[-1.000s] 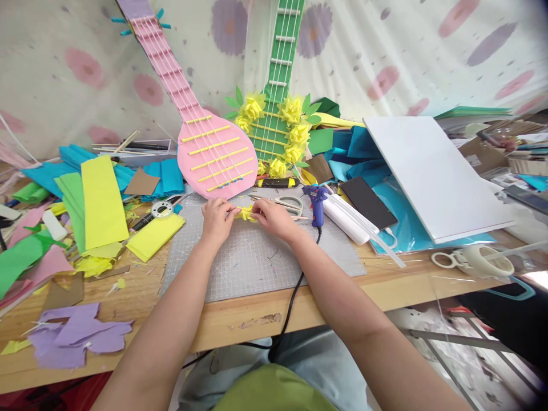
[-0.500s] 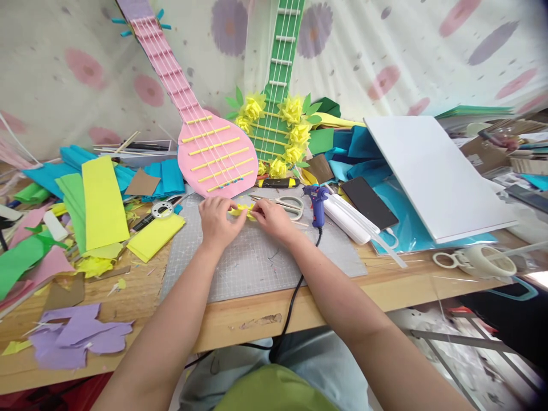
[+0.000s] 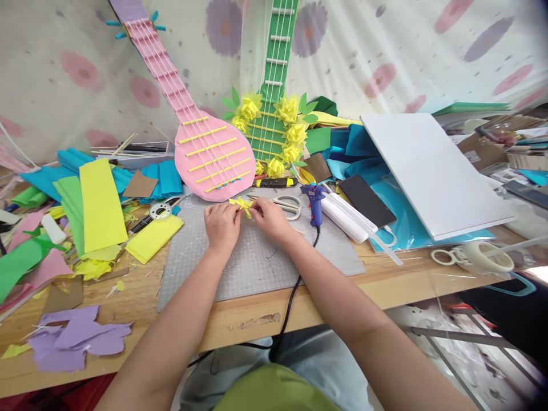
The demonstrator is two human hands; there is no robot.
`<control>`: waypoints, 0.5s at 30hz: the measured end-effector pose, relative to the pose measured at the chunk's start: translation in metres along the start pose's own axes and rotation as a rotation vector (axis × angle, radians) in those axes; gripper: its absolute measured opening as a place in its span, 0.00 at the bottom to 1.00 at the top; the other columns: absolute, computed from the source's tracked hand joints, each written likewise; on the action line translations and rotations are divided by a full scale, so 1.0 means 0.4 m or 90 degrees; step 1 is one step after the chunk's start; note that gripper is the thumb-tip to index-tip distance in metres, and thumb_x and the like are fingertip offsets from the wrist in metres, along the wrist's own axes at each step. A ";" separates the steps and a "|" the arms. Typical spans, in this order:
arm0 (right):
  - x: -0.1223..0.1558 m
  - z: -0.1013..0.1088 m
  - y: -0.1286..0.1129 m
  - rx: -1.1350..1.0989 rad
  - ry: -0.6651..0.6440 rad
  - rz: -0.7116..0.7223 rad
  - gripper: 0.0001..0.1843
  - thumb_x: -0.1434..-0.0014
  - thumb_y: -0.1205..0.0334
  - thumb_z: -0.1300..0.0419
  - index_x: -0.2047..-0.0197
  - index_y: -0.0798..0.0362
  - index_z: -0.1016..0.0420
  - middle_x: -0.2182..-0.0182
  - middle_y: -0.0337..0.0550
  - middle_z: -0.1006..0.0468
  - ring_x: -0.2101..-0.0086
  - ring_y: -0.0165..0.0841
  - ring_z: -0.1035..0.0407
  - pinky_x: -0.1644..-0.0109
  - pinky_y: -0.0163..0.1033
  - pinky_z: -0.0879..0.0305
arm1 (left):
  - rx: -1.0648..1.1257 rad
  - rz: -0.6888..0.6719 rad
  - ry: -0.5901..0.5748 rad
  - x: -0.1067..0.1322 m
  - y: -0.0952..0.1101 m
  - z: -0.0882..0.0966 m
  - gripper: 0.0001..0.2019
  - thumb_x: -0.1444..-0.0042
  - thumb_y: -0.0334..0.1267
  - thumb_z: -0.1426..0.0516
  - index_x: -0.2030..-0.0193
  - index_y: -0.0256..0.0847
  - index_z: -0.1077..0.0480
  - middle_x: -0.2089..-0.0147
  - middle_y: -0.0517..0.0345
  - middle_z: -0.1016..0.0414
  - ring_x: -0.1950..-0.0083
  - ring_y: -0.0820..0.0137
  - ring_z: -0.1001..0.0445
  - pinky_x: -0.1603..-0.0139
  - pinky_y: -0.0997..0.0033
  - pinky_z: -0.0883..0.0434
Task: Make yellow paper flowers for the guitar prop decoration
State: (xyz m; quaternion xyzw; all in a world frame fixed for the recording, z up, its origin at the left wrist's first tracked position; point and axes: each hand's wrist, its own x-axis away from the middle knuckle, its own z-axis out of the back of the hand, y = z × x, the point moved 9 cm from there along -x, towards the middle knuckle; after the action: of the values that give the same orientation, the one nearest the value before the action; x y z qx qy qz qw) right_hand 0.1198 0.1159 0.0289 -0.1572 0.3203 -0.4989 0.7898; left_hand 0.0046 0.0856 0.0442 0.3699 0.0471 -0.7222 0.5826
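Between my hands is a small piece of yellow crepe paper (image 3: pixel 243 205), crinkled and petal-like. My left hand (image 3: pixel 222 224) pinches its left side with fingers closed. On its right side my right hand (image 3: pixel 269 218) pinches it between thumb and fingers. Both hands are over the upper part of the grey cutting mat (image 3: pixel 261 271). Just beyond my right hand lie white-handled scissors (image 3: pixel 293 208), their blades partly hidden behind my fingers. A blue hot glue gun (image 3: pixel 315 205) stands to the right of them, its black cord trailing off the table's front edge.
A pink paper lute (image 3: pixel 216 151) and a green one (image 3: pixel 270 128) with yellow paper flowers lean at the back. Folded yellow paper (image 3: pixel 154 238) and purple scraps (image 3: pixel 81 337) lie left. A black phone (image 3: pixel 367 201), a white board (image 3: pixel 432 171) and a tape roll (image 3: pixel 492 257) are at right.
My left hand has turned inward, its thumb and fingers now drawn together on the yellow paper, and more of the paper shows. The whole view has shifted slightly.
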 end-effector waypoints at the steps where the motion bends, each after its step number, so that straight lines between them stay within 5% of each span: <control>1: 0.000 -0.001 -0.001 -0.001 0.000 0.005 0.05 0.43 0.65 0.49 0.69 0.54 0.34 0.70 0.43 0.28 0.68 0.31 0.36 0.63 0.34 0.44 | 0.001 0.005 0.000 0.000 -0.001 -0.001 0.06 0.45 0.39 0.47 0.67 0.43 0.29 0.65 0.53 0.24 0.62 0.62 0.30 0.55 0.58 0.44; 15: 0.000 0.012 0.029 -0.027 0.043 -0.091 0.10 0.43 0.57 0.47 0.72 0.54 0.33 0.75 0.39 0.30 0.73 0.29 0.37 0.68 0.34 0.45 | 0.026 0.046 0.004 0.005 0.005 -0.014 0.08 0.48 0.33 0.47 0.64 0.41 0.28 0.68 0.53 0.27 0.63 0.63 0.30 0.60 0.63 0.38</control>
State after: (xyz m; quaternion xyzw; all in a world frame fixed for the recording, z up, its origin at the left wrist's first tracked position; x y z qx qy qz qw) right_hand 0.1309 0.1208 0.0262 -0.1795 0.3456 -0.5518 0.7375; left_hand 0.0088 0.0861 0.0397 0.3854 0.0213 -0.7004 0.6004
